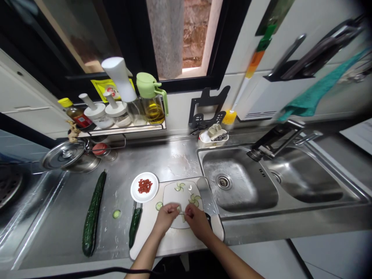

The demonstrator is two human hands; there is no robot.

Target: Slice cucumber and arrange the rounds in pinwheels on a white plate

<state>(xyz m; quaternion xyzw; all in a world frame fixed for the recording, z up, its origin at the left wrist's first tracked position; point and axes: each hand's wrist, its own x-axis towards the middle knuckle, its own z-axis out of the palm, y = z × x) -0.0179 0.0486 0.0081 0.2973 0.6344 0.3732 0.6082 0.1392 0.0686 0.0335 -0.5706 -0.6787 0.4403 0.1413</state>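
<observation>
My left hand [166,217] is closed in a pinch, with a small pale-green cucumber slice [178,209] at its fingertips. Close beside it, the fingers of my right hand [198,221] are pressed together; what they hold is too small to make out. Both hands are over the front part of a white plate [171,193] with a thin dark rim. Thin cucumber slices form curved fans at the plate's back [179,187] and right side [195,200], with more pieces below my fingers. The plate rests on a pale cutting board [151,228]. A round cucumber piece [159,205] lies left of the plate.
A cut cucumber length [135,228] lies on the board's left edge, near a small dish [133,192] of chopped red bits. Farther left are a cucumber round [116,214] and a whole cucumber [93,215]. A knife's black handle [208,220] shows beside my right hand. The sink [238,182] is right.
</observation>
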